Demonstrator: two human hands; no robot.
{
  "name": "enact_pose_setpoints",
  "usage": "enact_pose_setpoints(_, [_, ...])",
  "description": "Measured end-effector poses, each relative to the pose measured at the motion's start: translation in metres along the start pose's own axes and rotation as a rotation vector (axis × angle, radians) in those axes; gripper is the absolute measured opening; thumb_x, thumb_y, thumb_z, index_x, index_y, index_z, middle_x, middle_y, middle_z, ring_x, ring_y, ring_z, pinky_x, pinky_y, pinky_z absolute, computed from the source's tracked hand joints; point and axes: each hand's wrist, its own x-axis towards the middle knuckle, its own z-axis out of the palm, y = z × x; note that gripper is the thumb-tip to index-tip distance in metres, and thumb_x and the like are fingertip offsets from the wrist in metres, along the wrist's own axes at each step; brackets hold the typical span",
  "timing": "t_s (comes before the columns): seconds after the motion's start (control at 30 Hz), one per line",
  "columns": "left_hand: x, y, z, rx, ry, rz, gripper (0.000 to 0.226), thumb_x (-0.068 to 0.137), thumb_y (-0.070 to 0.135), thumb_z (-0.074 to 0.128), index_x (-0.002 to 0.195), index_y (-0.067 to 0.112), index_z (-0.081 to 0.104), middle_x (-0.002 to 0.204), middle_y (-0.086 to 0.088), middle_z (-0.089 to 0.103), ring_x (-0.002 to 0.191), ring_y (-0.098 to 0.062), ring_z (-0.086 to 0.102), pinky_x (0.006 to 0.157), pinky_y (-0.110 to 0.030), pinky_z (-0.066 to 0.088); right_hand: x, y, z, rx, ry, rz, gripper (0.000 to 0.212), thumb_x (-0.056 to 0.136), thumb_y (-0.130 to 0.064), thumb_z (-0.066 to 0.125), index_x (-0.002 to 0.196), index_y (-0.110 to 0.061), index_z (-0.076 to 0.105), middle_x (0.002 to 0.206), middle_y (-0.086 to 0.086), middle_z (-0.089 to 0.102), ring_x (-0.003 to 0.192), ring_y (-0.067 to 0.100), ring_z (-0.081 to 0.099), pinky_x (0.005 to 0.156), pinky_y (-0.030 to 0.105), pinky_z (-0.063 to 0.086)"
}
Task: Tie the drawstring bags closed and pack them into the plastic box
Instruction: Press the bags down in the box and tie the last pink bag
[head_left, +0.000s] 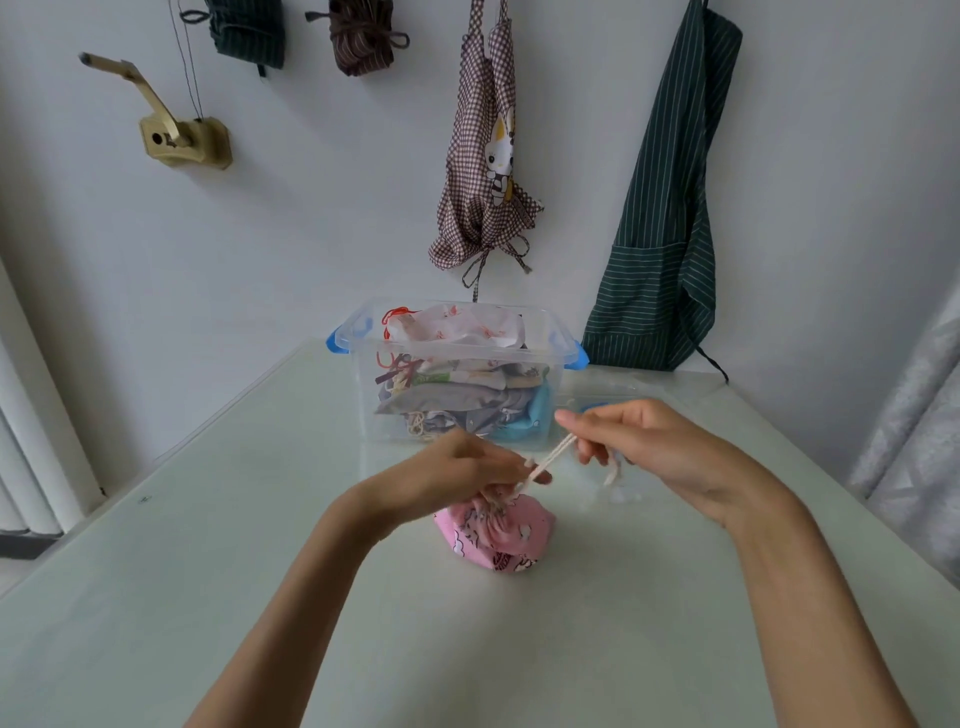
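A pink printed drawstring bag (496, 535) stands on the table (208, 597) in front of me, its neck gathered tight. My left hand (457, 470) grips the puckered neck from above. My right hand (639, 436) pinches the cream drawstring (550, 460) and holds it taut, up and to the right of the bag. Behind them stands a clear plastic box (363, 395) with blue handles, holding several folded fabric bags, a white one on top.
The box's clear lid (613, 389) lies flat on the table right of the box. Aprons and bundled cloth hang on the wall (311, 234) behind. A brass bracket is fixed to the wall at upper left. The table's left edge runs diagonally.
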Motion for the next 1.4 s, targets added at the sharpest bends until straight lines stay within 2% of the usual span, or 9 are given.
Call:
enact_pose_setpoints(0.07, [-0.001,0.007,0.006,0.015,-0.09,-0.03,0.029,0.096,0.024,0.047,0.098,0.018,0.075,0.069,0.003,0.052,0.063,-0.007,0.044,0.06,-0.009,0.035,0.002,-0.001,0.002,0.006,0.053,-0.006,0.042,0.082,-0.052,0.059,0.059,-0.017,0.058,0.059,-0.016,0.054,0.069,0.008,0.046,0.075,0.021,0.037])
enact_pose_setpoints(0.2, [-0.004,0.012,0.014,0.108,-0.186,-0.004,0.026,0.096,0.035,0.05,0.098,0.026,0.074,0.081,0.019,0.068,0.08,0.003,0.061,0.077,-0.004,0.043,0.006,-0.003,0.014,0.102,0.025,-0.089,0.026,0.086,-0.043,0.059,0.078,-0.022,0.072,0.082,-0.015,0.067,0.084,-0.001,0.058,0.077,0.015,0.035])
enact_pose_setpoints(0.27, [-0.006,0.014,0.017,0.114,-0.183,-0.012,0.035,0.097,0.035,0.047,0.077,0.032,0.075,0.059,0.022,0.059,0.06,0.006,0.053,0.063,-0.003,0.038,0.006,-0.001,0.015,0.143,-0.104,-0.128,0.027,0.086,-0.036,0.062,0.112,-0.03,0.065,0.11,-0.017,0.068,0.104,-0.011,0.057,0.083,0.013,0.038])
enact_pose_setpoints(0.37, [-0.006,0.012,0.012,0.052,-0.143,-0.041,0.048,0.098,0.033,0.046,0.056,0.04,0.071,0.062,0.016,0.057,0.063,0.0,0.051,0.062,-0.009,0.041,0.002,0.012,0.004,0.085,-0.329,-0.108,0.061,0.078,-0.025,0.071,0.132,-0.036,0.046,0.127,-0.021,0.059,0.119,-0.007,0.05,0.097,0.019,0.038])
enact_pose_setpoints(0.47, [-0.006,0.009,0.005,-0.024,-0.162,-0.056,0.043,0.097,0.033,0.046,0.065,0.037,0.074,0.07,0.01,0.06,0.068,-0.005,0.053,0.067,-0.015,0.045,0.0,0.022,-0.002,-0.085,-0.41,-0.101,0.058,0.076,-0.017,0.068,0.127,-0.036,0.05,0.122,-0.021,0.062,0.113,0.0,0.055,0.095,0.018,0.039])
enact_pose_setpoints(0.7, [-0.004,-0.004,-0.006,-0.123,-0.096,-0.078,0.036,0.096,0.029,0.049,0.091,0.001,0.071,0.074,0.007,0.066,0.072,-0.005,0.059,0.069,-0.016,0.051,0.007,0.025,0.005,-0.16,-0.22,-0.049,0.008,0.083,-0.026,0.07,0.089,-0.022,0.075,0.076,-0.01,0.07,0.071,-0.001,0.059,0.068,0.01,0.046])
enact_pose_setpoints(0.93, [-0.001,-0.011,-0.012,-0.539,0.065,-0.08,0.015,0.071,0.018,0.069,0.079,0.009,0.078,0.082,-0.006,0.074,0.074,-0.009,0.07,0.065,-0.014,0.056,-0.012,0.005,-0.009,-0.086,-0.275,-0.091,0.014,0.089,-0.023,0.062,0.096,-0.012,0.065,0.076,-0.003,0.073,0.064,0.005,0.056,0.063,0.012,0.042])
enact_pose_setpoints(1.2, [0.002,-0.009,-0.006,-0.583,0.163,-0.078,0.02,0.069,-0.004,0.071,0.061,0.014,0.077,0.072,-0.002,0.074,0.067,-0.008,0.07,0.062,-0.013,0.055,-0.025,-0.017,-0.001,-0.299,-0.386,-0.081,0.018,0.083,-0.035,0.068,0.087,-0.019,0.076,0.077,-0.003,0.074,0.066,0.001,0.06,0.072,0.018,0.046])
enact_pose_setpoints(1.4, [0.001,-0.011,-0.004,-0.494,0.189,-0.001,0.025,0.069,-0.01,0.071,0.06,0.013,0.074,0.069,-0.004,0.072,0.067,-0.011,0.069,0.067,-0.017,0.056,-0.002,-0.004,0.011,-0.235,-0.048,-0.181,0.014,0.086,-0.033,0.065,0.099,-0.035,0.069,0.093,-0.009,0.068,0.076,0.012,0.064,0.07,0.02,0.048])
